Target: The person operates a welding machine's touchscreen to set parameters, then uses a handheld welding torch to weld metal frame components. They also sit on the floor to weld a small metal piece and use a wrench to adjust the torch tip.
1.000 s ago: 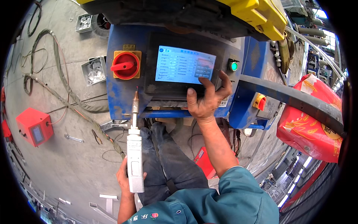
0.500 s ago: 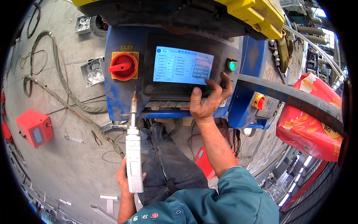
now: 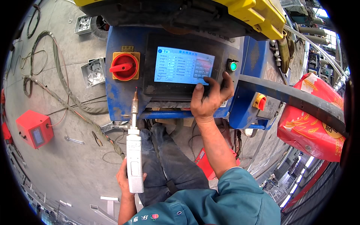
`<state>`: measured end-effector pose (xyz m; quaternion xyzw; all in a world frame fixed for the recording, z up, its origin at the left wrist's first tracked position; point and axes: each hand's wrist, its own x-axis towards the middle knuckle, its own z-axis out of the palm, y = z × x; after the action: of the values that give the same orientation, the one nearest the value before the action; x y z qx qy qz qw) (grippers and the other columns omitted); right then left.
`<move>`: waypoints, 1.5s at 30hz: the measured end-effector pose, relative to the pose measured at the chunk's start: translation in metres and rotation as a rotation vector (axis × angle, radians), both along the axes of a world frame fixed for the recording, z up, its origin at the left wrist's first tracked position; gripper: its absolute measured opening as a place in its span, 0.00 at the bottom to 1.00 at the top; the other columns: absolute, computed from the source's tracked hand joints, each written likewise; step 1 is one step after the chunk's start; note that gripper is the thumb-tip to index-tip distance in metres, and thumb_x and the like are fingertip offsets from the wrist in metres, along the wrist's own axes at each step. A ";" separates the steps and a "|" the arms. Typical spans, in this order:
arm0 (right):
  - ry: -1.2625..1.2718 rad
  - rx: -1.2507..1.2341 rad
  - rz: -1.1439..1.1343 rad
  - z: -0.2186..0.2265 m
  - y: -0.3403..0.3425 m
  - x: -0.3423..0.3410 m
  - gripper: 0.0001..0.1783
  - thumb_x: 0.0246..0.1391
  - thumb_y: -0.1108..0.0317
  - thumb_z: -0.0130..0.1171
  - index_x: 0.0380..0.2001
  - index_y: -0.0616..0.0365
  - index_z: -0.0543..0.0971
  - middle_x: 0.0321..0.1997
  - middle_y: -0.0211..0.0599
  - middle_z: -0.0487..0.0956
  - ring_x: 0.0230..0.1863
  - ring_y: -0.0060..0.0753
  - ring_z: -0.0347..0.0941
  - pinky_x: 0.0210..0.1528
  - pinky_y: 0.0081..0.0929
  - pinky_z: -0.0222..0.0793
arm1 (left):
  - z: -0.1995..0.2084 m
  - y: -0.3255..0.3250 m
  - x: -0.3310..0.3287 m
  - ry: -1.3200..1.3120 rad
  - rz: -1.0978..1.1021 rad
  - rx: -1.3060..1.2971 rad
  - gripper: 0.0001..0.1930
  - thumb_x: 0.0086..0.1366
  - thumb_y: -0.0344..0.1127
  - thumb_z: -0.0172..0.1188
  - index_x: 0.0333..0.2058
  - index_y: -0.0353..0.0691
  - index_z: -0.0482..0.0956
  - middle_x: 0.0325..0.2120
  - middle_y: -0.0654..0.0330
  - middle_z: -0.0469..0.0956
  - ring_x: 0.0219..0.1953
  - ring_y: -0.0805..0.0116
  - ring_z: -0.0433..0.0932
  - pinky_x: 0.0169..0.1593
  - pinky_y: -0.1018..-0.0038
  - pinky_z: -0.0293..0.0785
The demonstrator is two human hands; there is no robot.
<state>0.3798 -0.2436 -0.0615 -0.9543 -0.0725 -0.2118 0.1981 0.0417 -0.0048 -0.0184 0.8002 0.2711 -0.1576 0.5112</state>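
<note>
My left hand is wrapped round the body of a silver welding torch, partly hidden behind it. The torch's thin copper-coloured tip points away from me, toward the front of a blue machine cabinet. My right hand has its fingers apart and holds nothing. One fingertip is at the lower right of the lit touchscreen, by an on-screen keypad; whether it touches the glass I cannot tell. Left of the screen is a red rotary switch on a yellow plate. A green lit button is on the right.
A black and yellow case lies on top of the cabinet. A dark curved bar and a red bag are at right. Cables, a red box, a wrench, pliers and a metal-parts tray lie at left.
One finger of my right hand has shifted slightly left and up, over the lower edge of the screen's keypad. My left hand and the welding torch have hardly moved.
</note>
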 end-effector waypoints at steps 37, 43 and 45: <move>-0.065 -0.076 -0.082 -0.004 0.002 -0.001 0.19 0.65 0.56 0.58 0.41 0.64 0.81 0.63 0.57 0.63 0.66 0.55 0.57 0.68 0.48 0.53 | 0.006 0.006 -0.005 -0.091 0.036 -0.055 0.45 0.49 0.40 0.82 0.62 0.24 0.70 0.48 0.42 0.83 0.48 0.51 0.86 0.53 0.63 0.80; -0.092 0.194 0.247 -0.007 0.001 -0.043 0.12 0.52 0.65 0.66 0.39 0.56 0.79 0.52 0.50 0.76 0.55 0.53 0.71 0.57 0.49 0.66 | 0.007 0.012 -0.009 -0.155 -0.081 0.092 0.41 0.49 0.37 0.80 0.59 0.24 0.74 0.48 0.41 0.83 0.47 0.50 0.86 0.53 0.62 0.81; 0.073 0.263 0.475 -0.015 0.003 -0.051 0.10 0.52 0.64 0.67 0.35 0.55 0.79 0.37 0.40 0.80 0.38 0.46 0.77 0.43 0.41 0.73 | 0.014 0.014 -0.002 -0.189 -0.111 0.150 0.37 0.50 0.38 0.79 0.57 0.27 0.76 0.44 0.44 0.83 0.43 0.52 0.86 0.49 0.63 0.80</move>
<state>0.3283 -0.2402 -0.0767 -0.8835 -0.2589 -0.1325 0.3671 0.0396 0.0093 -0.0044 0.8611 0.1880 -0.0888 0.4639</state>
